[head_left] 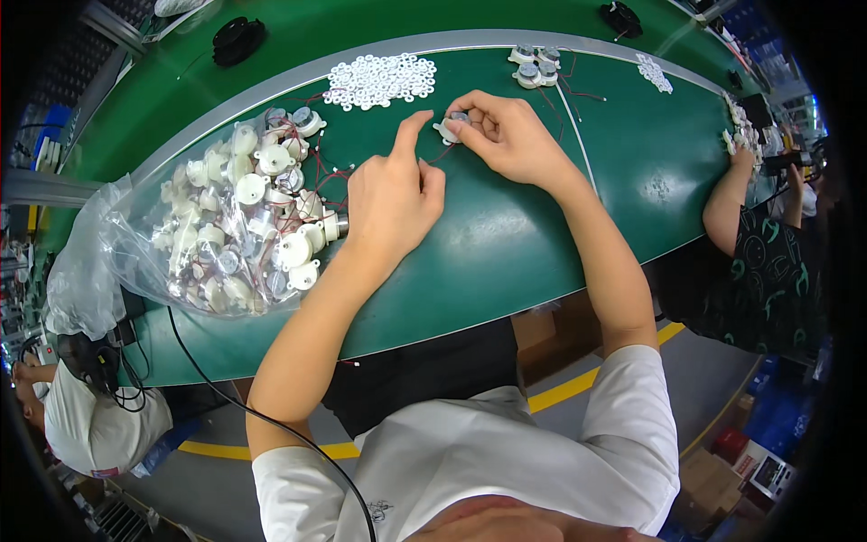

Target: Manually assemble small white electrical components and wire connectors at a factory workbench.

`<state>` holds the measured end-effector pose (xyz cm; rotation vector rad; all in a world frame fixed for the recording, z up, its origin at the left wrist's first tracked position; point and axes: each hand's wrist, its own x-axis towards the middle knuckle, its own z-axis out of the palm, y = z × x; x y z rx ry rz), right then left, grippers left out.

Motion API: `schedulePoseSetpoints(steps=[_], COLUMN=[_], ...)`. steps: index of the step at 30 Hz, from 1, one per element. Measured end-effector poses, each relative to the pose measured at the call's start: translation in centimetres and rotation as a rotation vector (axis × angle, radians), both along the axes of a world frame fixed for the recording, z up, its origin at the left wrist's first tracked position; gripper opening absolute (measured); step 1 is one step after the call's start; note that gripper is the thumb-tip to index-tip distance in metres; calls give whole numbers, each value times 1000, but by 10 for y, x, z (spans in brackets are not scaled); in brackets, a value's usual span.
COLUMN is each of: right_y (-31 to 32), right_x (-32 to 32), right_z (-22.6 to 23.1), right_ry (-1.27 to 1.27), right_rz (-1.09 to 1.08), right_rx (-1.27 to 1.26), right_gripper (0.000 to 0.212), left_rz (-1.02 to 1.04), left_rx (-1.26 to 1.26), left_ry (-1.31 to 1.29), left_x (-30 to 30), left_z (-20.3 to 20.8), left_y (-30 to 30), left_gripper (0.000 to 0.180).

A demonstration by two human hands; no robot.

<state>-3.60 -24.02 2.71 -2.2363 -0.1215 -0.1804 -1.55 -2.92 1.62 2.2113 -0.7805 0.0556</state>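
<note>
My right hand [510, 135] is closed in a pinch on a small white-flanged motor [447, 132] with a grey metal top, held over the green table. A thin red wire trails from the motor toward my left hand [390, 200]. That hand is beside it, index finger stretched out and thumb apart, with nothing visible between them; its other fingers are curled and partly hidden. Left of it, a clear plastic bag [144, 237] lies open, full of similar motors [274, 159] with red and dark wires, some spilling from its mouth.
Many white plastic rings [379, 79] are heaped at the table's far side. To their right stand several motors [535, 69] in a group. Farther right are more white rings [654, 72] and a co-worker's arm [728, 203]. A black cable [230, 397] crosses in front of my left arm.
</note>
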Motion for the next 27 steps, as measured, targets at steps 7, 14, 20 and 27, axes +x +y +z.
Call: schedulePoseSetpoints(steps=[7, 14, 20, 27], right_y=[6, 9, 18, -3], right_x=[0, -4, -4, 11], right_z=[1, 7, 1, 6], right_ry=[-67, -27, -287, -122], right_rz=[-4, -14, 27, 243], right_rx=[-67, -68, -291, -84], right_gripper=[26, 19, 17, 20], left_rz=[-3, -111, -137, -171], left_rx=[86, 244, 293, 233], left_ry=[-112, -217, -288, -152], left_x=[0, 5, 10, 15], left_z=[-8, 5, 11, 22], left_y=[-1, 0, 6, 14], left_gripper=[67, 73, 67, 63])
